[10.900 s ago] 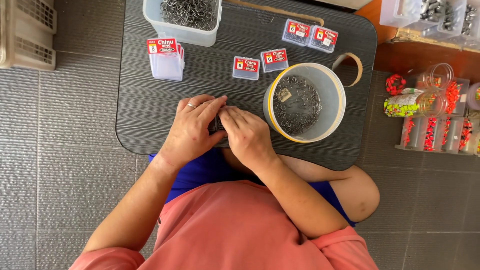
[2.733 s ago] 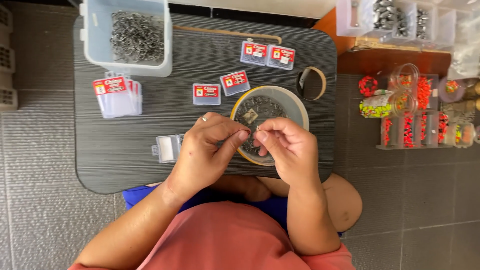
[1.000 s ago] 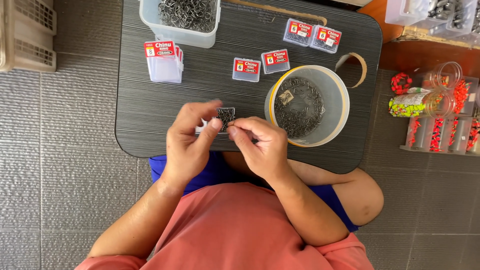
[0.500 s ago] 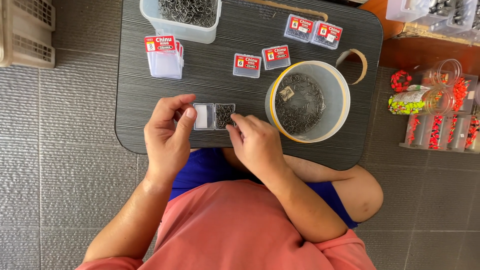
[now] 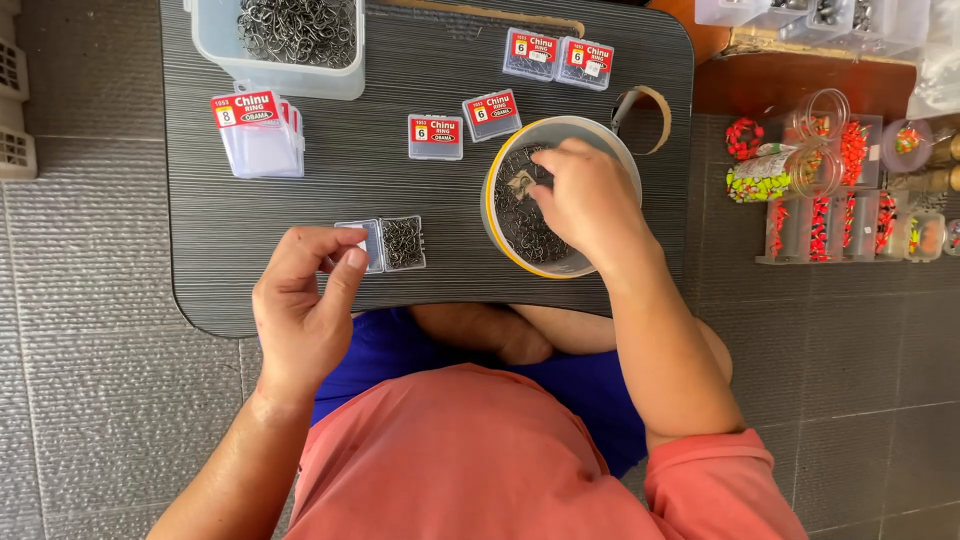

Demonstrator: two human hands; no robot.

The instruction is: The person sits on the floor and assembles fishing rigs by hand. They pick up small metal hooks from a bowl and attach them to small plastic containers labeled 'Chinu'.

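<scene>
Your right hand (image 5: 590, 195) is down in the round tub (image 5: 500, 240) with the fingers curled into the pile of hooks (image 5: 525, 225), so you're pinching up a batch, though I can't tell how many you've actually got since the fingertips are buried. Your left hand (image 5: 305, 300) sits loose just left of the little open box (image 5: 390, 245), thumb and forefinger near its lid edge, maybe touching it, not gripping anything I can make out. That box lies between your hands, closer to the left one, and its tray half already has hooks in it. My take: go for a small pinch rather than a fistful, because these things tangle and a clump will drag extras out over the rim onto the table (image 5: 330, 190). Lift straight up, give it a tiny shake over the tub so strays drop back in, then carry it across low. Pin the box down with your left fingers before the drop, since it looks light enough to skate away or flip shut. Watch the points too, pinch the shanks if you can. The closed boxes (image 5: 435, 137) sit just beyond your right hand and the stack of empties (image 5: 260, 140) beyond your left, so nothing blocks the path between tub and box.
</scene>
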